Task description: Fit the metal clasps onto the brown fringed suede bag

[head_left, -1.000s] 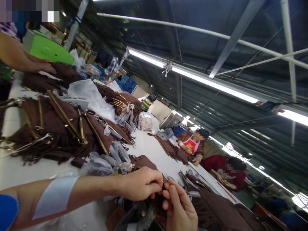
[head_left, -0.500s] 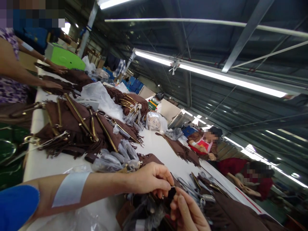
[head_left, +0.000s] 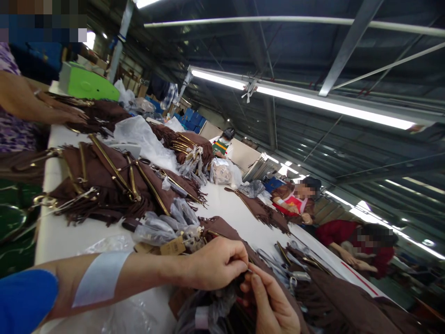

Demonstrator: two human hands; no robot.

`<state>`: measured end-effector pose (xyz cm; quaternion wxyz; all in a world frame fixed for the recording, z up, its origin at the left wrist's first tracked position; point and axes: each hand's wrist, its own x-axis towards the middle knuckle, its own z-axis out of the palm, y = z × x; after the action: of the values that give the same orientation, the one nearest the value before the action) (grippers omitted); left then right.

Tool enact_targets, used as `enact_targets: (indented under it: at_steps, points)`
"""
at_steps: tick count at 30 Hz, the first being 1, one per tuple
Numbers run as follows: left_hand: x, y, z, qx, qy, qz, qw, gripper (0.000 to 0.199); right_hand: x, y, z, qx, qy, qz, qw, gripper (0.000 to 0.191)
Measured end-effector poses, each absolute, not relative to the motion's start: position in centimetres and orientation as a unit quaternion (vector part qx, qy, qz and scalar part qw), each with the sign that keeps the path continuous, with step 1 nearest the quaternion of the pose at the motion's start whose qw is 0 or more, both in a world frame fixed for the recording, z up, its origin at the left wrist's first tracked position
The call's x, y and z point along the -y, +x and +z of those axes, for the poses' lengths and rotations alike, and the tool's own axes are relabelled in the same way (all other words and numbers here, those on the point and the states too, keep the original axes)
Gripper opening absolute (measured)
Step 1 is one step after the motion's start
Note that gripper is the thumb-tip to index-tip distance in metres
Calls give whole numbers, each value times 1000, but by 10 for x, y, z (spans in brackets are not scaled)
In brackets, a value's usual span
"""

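Bag point(head_left: 224, 226) nr L hand point(head_left: 217, 264), R hand point(head_left: 273, 301) adj., plastic point(head_left: 156, 230), tag point(head_left: 173, 246)

Glowing tube lights point(head_left: 333, 107) overhead, green casing point(head_left: 86, 84) near a metal post point(head_left: 121, 44).

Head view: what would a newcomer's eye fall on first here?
Probably the brown bags, fringed and gold-trimmed, heaped on the left of the white table. Then the bright green box beyond them and the lamp slanting overhead. Nearest, at bottom centre, the left hand and right hand meet at a small thing, too tiny to make out.
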<state>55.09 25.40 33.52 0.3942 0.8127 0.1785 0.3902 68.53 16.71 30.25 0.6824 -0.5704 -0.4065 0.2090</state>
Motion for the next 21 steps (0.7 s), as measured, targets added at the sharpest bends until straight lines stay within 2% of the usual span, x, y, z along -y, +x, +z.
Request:
enact_targets:
  at_steps: [7, 12, 21]
  points:
    - [-253, 550, 333, -201, 827, 402, 339, 11, -169, 683, 298, 425, -595, 169, 661, 43]
    - [-255, 549, 334, -195, 832, 400, 332, 11, -169, 684, 300, 391, -589, 171, 686, 45]
    - [-257, 550, 329, -190, 831, 406, 329, 11, -171, 686, 292, 423, -607, 187, 646, 42]
